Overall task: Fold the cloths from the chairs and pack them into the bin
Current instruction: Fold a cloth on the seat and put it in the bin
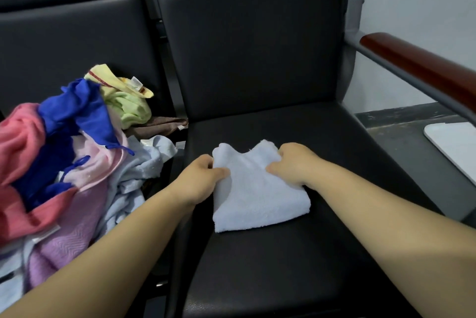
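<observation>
A pale blue cloth [257, 196] lies folded into a small thick rectangle on the black seat of the right chair [296, 253]. My left hand [199, 180] grips its left edge, thumb on top. At the far right corner my right hand [293, 163] pinches the cloth, fingers curled into the fabric. A loose heap of cloths [64, 163] covers the left chair: pink, royal blue, lilac, pale blue, green and yellow pieces, with a brown one at the back. The white bin [456, 147] shows only as a corner on the floor at the right edge.
The right chair has a dark red wooden armrest [425, 68] on a grey metal frame, between the seat and the bin. Both chair backs rise black behind the seats. A white wall and a dark floor lie to the right.
</observation>
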The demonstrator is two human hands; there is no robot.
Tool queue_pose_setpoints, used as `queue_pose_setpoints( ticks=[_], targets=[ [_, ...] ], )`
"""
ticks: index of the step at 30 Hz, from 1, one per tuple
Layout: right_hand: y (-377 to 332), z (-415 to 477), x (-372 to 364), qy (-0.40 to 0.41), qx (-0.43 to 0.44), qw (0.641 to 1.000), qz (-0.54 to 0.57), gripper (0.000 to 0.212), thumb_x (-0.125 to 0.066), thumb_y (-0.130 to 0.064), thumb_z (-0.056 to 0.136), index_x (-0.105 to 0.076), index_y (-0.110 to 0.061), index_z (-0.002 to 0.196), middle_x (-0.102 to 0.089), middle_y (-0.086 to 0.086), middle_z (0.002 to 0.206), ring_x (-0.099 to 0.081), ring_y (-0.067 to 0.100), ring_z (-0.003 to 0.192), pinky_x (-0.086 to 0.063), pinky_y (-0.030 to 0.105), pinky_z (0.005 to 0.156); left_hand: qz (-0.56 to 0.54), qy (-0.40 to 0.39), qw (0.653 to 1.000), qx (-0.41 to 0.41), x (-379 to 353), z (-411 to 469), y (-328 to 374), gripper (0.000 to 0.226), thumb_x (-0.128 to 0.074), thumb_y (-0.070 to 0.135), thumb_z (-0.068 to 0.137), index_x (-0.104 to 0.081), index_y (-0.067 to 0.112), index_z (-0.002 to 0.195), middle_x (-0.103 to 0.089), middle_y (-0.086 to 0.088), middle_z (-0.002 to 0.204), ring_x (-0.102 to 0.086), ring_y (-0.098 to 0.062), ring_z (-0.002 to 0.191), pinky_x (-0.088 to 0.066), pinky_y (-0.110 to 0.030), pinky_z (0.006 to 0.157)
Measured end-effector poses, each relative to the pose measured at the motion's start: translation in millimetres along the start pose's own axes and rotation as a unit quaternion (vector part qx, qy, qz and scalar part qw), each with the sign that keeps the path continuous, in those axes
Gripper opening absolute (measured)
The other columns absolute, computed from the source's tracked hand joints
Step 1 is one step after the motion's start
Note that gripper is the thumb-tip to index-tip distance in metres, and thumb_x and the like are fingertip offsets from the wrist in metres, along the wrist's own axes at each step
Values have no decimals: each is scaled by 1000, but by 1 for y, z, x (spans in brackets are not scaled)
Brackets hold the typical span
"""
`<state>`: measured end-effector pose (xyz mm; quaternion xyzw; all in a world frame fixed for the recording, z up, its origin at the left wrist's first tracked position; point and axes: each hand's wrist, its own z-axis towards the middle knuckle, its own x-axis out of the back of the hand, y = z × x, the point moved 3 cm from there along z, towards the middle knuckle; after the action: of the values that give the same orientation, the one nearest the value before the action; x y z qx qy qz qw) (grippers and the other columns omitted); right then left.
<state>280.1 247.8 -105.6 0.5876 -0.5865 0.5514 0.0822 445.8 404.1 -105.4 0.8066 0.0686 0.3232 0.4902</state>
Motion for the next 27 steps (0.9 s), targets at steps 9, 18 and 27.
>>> queue_pose_setpoints(
  ticks=[9,18,27],
  targets=[
    [9,-106,125,238,162,945,153,18,-59,-41,100,-53,-31,114,-62,-16,100,-61,4,90,-44,27,67,-188,-74,970,-137,-27,-56,115,17,-56,17,102,-53,17,118,-67,-6,121,-71,-22,104,-59,-45,87],
    [204,-254,184,486,20,826,284,12,-61,-32,101,-57,-33,112,-62,-20,98,-57,-1,88,-45,23,71,-17,-271,922,-277,-213,-140,241,18,-58,22,99,-52,17,116,-67,-9,118,-68,-28,108,-57,-55,93],
    [403,-312,79,525,-290,687,410,21,-57,-19,98,-57,-14,118,-62,6,112,-58,28,102,-40,33,85,261,-402,813,-331,-449,-175,223,18,-55,27,100,-40,21,92,-53,3,87,-48,-10,75,-37,-28,63]
  ],
)
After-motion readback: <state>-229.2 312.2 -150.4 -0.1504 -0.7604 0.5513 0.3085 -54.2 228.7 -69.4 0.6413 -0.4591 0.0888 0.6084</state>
